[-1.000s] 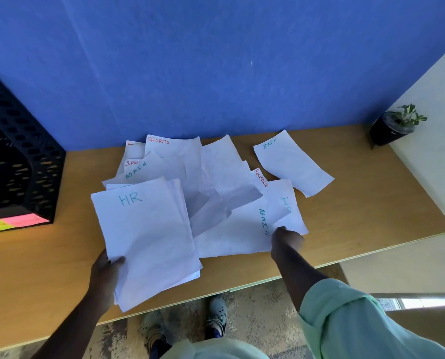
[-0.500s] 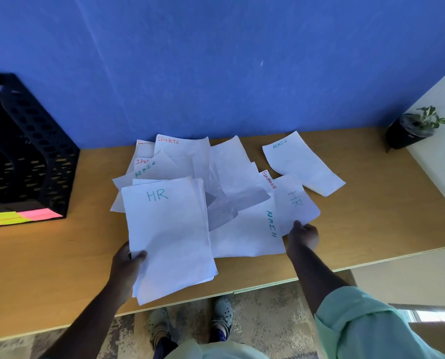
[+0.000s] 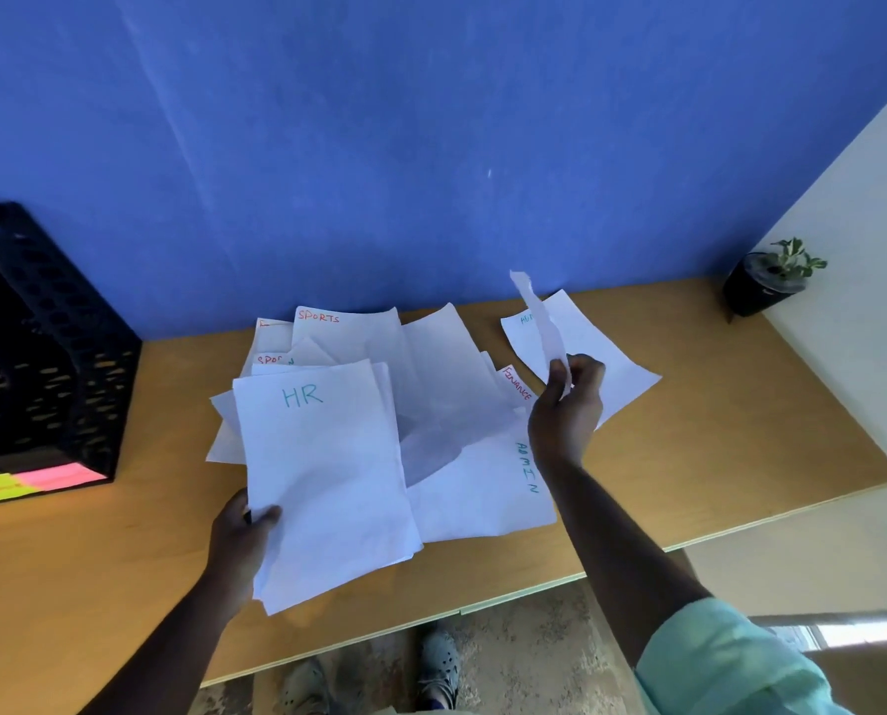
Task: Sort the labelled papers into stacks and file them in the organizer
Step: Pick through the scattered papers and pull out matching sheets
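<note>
My left hand (image 3: 237,534) grips the lower left corner of a thin stack of white sheets (image 3: 328,482) whose top page reads HR. My right hand (image 3: 568,399) pinches a single sheet (image 3: 542,322) by its bottom edge and holds it upright, seen edge-on, so its label is hidden. Loose papers lie spread on the wooden desk (image 3: 740,441): a SPORTS sheet (image 3: 348,327), a FINANCE sheet (image 3: 516,384), an ADMIN sheet (image 3: 482,498) and another ADMIN sheet (image 3: 601,343) at the right. The black mesh organizer (image 3: 44,353) stands at the left.
Yellow and pink sticky labels (image 3: 28,482) line the organizer's front base. A small potted plant (image 3: 766,281) sits in the desk's back right corner by the white wall. A blue wall backs the desk. My shoes (image 3: 436,673) show below the front edge.
My right hand has picked up the sheet labelled HR from the right of the pile and raised it upright. My left hand still holds the HR stack, shifted slightly right.
</note>
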